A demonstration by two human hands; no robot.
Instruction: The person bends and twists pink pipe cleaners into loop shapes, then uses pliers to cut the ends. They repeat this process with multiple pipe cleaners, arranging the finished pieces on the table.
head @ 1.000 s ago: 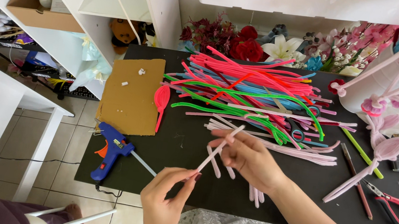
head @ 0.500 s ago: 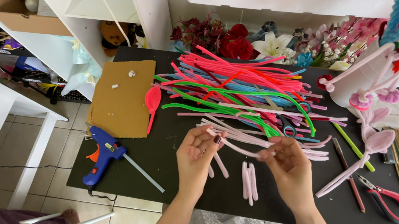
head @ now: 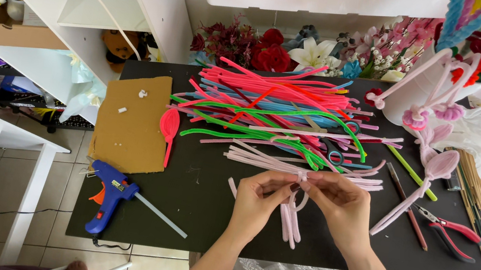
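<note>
My left hand (head: pixel 258 201) and my right hand (head: pixel 337 201) meet over the middle of the black table (head: pixel 206 215). Both pinch one pale pink pipe cleaner (head: pixel 302 177), bent into a small loop between my fingertips. Short cut pieces of pale pink pipe cleaner (head: pixel 290 219) lie under my hands. Just beyond my fingers spreads a row of long pale pink stems (head: pixel 263 157), and behind them a big heap of pink, green, blue and red pipe cleaners (head: pixel 272 104).
A blue glue gun (head: pixel 110 191) lies at the front left beside a cardboard sheet (head: pixel 130 122) and a red petal shape (head: pixel 168 125). Red-handled pliers (head: pixel 451 231), wooden sticks (head: pixel 475 186) and a white vase with pipe-cleaner flowers (head: pixel 416 93) stand on the right. Artificial flowers (head: pixel 275 49) line the back.
My left hand came up from the front edge to join the right over the table's middle. The long pink stem held earlier is now a small bend pinched between both hands.
</note>
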